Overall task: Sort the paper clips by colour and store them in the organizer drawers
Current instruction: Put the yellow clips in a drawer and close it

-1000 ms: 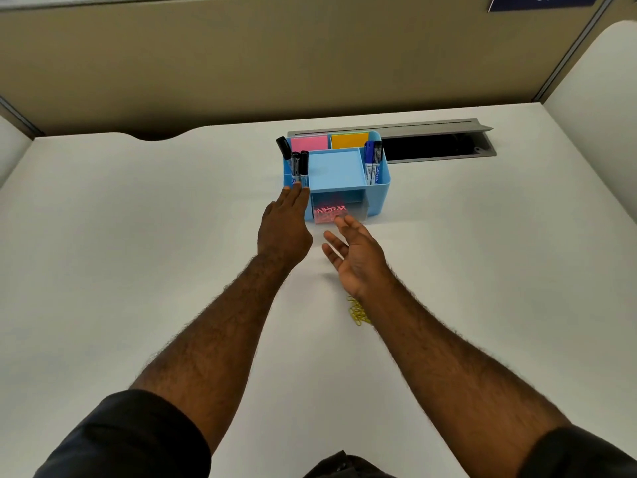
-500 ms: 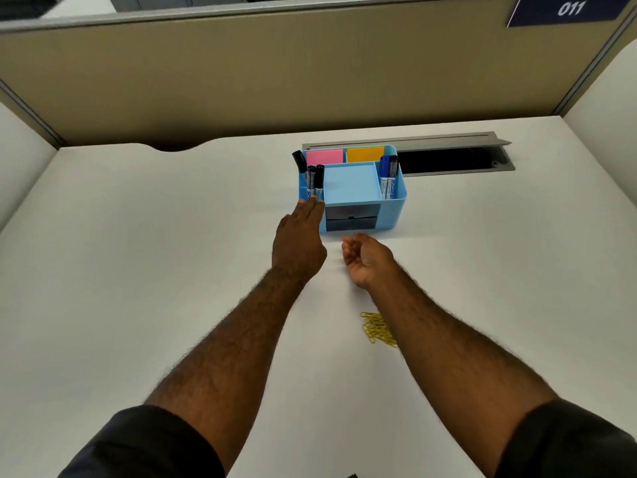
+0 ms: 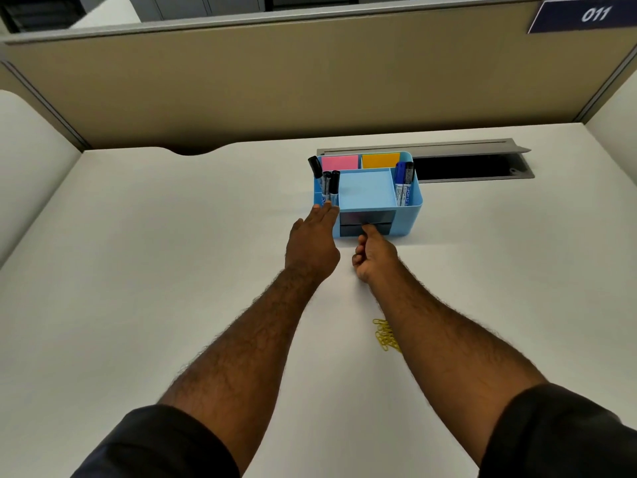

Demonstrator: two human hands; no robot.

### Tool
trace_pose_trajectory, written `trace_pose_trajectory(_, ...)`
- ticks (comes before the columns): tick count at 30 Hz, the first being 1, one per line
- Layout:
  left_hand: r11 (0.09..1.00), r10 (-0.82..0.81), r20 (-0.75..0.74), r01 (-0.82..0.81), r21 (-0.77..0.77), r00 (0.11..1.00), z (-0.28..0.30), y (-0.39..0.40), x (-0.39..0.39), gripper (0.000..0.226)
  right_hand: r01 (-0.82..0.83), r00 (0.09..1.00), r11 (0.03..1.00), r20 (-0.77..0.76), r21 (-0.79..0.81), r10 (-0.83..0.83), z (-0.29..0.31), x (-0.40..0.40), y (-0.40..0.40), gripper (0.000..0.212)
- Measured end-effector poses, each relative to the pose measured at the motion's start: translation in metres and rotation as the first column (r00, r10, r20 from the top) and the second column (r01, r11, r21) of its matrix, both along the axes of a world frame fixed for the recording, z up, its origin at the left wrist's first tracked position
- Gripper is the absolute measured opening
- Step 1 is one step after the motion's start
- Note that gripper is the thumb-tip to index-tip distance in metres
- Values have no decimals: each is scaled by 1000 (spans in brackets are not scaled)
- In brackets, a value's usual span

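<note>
Head view: blue organizer (image 3: 412,215) on white desk (image 3: 155,270), both hands at its front.

Left hand (image 3: 312,244) flat, fingers extended, tips touching the organizer's front left corner below the black markers (image 3: 327,182). Right hand (image 3: 374,255) curled closed, fingers at the dark drawers (image 3: 365,224); both drawers pushed in. Yellow paper clips (image 3: 386,336) heaped on desk beside the right forearm. Pink and orange note pads in rear compartments.
</note>
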State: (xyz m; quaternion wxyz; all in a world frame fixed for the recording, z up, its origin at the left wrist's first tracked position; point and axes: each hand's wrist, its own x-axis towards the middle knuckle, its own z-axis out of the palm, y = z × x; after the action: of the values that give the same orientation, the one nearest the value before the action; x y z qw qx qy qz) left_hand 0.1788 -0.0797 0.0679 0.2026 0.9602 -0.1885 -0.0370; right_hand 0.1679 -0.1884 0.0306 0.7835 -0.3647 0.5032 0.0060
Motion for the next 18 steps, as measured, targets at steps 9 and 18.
trace_pose_trajectory(9,999,28,-37,-29,-26,999,2,-3,-1,76,-99,992,995,-87,-23,97,-5,-43,7,29)
trace_pose_trajectory(18,1000,-11,-60,10,-15,998,2,-1,-2,76,-134,987,991,-90,-26,131,-2,-69,5,33)
